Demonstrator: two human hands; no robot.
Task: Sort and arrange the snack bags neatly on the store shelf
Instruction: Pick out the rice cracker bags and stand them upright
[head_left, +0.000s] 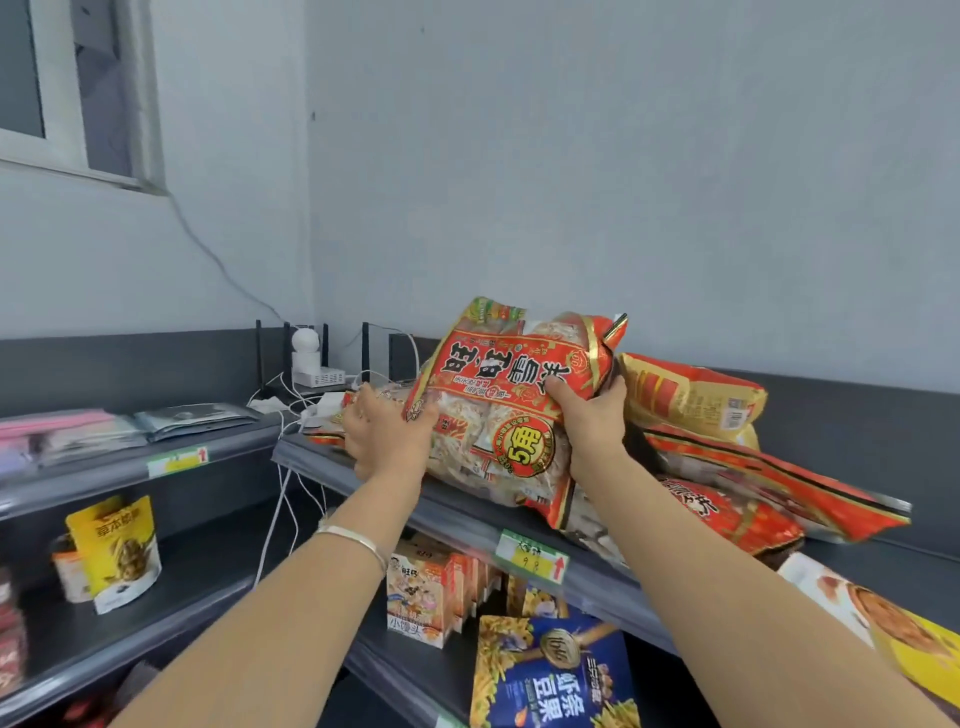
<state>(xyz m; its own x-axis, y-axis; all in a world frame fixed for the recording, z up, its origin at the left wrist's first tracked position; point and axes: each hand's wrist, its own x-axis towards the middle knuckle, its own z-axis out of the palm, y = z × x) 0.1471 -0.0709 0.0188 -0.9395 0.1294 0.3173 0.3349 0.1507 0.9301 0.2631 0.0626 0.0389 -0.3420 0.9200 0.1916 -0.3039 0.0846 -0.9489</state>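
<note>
- Both forearms reach up and forward from the bottom of the view, toward the front edge of the top shelf (457, 525).
- The left hand (387, 434) shows its back to the camera. Its fingers curl round the left edge of the big red snack bag (511, 405) and grip it. A thin silver bracelet (353, 540) sits on that wrist.
- The right hand (589, 415) clamps the bag's right side, with the thumb on the front face and the fingers hidden behind.
- The bag is held between the 2 hands over the shelf's front edge, tilted, with its print upside down. Whether its lower end touches the shelf cannot be told.
- It is red with gold trim. Clear panels show pale crackers inside, and it bears large black characters and a round red-and-yellow seal.
- To its right, toward the shelf's right end, 1 yellow-and-red bag (691, 397) lies on top of a loose heap of similar red bags (769, 478).
- A green-and-yellow price label (530, 558) is fixed to the shelf's front edge below the held bag.
</note>
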